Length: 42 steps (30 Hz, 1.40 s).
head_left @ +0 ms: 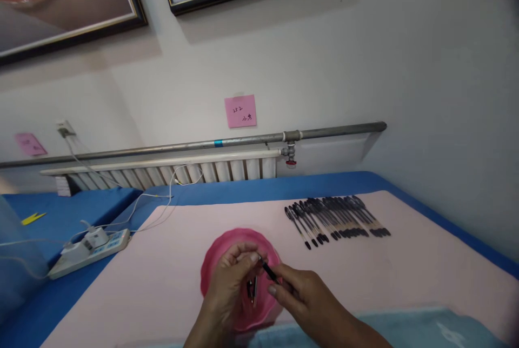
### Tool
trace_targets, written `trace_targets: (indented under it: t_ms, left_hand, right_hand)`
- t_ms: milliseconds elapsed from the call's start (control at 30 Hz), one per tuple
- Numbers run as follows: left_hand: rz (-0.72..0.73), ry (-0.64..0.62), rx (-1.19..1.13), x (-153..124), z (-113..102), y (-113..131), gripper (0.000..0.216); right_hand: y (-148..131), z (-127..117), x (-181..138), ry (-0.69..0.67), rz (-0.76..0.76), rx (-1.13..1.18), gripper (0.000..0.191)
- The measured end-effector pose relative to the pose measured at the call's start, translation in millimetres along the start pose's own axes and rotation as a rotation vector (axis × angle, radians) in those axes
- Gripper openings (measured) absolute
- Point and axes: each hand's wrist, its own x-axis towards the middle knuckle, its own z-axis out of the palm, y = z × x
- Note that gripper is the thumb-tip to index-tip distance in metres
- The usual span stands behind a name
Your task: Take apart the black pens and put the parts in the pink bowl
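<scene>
Over a pink scalloped bowl (211, 251), both my hands meet at a black pen (269, 270). My right hand (302, 291) grips the pen's dark body between thumb and fingers. Thumb and fingertips of my left hand (233, 272) pinch at its upper left end; whether they hold a separate small part there is hidden. A few slim pen pieces (252, 289), dark and light, lie in the bowl below my hands. To the right, a row of several black capped pens (336, 218) lies side by side on the pink sheet (170, 240).
A power strip (91, 251) with white plugs and cables sits at the left. Light-blue cloth (425, 326) covers the near edge. Behind the blue table (324, 181) are a radiator (227, 168), a pipe (251, 140) and a wall with a pink note (240, 111).
</scene>
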Motion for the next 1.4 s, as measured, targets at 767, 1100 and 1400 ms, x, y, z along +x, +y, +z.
trace_targets:
  t_ms: [767, 1100, 1400]
  left_hand:
    - [0.112, 0.169, -0.017, 10, 0, -26, 0.035]
    - [0.084, 0.253, -0.038, 14, -3, -18, 0.032]
    - [0.088, 0.277, -0.027, 14, -4, -18, 0.020]
  right_hand:
    - [12, 9, -18, 0.161, 0.095, 0.183, 0.025]
    - [29, 14, -20, 0.145, 0.076, 0.031, 0.021]
    - [28, 14, -21, 0.230, 0.029, -0.013, 0.027]
